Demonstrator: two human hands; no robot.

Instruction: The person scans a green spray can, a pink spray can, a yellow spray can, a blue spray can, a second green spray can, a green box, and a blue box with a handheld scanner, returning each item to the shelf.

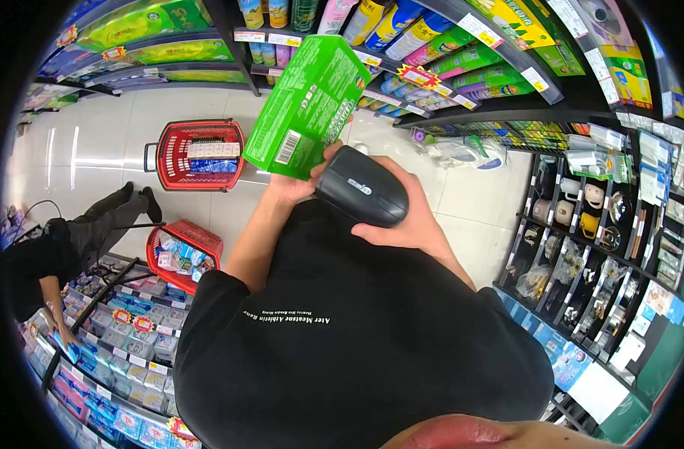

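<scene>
— What have you got in each hand?

— Your left hand [293, 187] is closed on the lower edge of a green box [308, 105], tilted, its barcode side toward you. Your right hand [405, 217] is wrapped around a black scanner [360, 196], whose front end sits just beside the box's lower corner.

— And the baskets?

— Two red ones stand on the floor [95, 142]. The far basket [196, 153] holds flat packs in white and blue. The near basket [183, 258], beside the low shelf [125, 337], is full of small blue and white packets.

— Room to move?

— Open floor lies to your left past the far basket. Shelves [432, 67] stand close ahead of the box, and a rack [611, 247] of hanging goods lines your right. Another person [57, 258] crouches at the low shelf, a hand among its packets.
</scene>
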